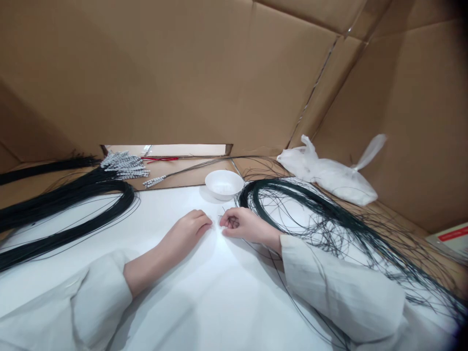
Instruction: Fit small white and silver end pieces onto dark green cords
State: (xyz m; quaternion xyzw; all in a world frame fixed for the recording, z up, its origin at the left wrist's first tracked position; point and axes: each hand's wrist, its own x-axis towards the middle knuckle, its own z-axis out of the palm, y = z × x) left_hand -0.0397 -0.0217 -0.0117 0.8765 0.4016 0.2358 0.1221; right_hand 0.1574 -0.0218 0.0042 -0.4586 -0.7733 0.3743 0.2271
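My left hand [190,229] rests low over the white tabletop, thumb and fingers pinched together. Something tiny and pale shows at its fingertips, too small to name. Facing it a short gap away, my right hand [250,226] is closed in a pinch, fingers curled, on a thin dark wire. A short wire end sticks out by its fingertips, and dark wire [281,280] trails from below the wrist towards the lower right. Just beyond both hands stands a shallow white bowl [224,186]; its contents cannot be made out.
A loose coil of dark wires [329,214] spreads on the right. Bundled dark wires [91,229] lie left, with black-and-white tips [124,165] at the back. White plastic bags [332,175] sit back right. Cardboard walls [164,73] enclose the table, with a slot at the back.
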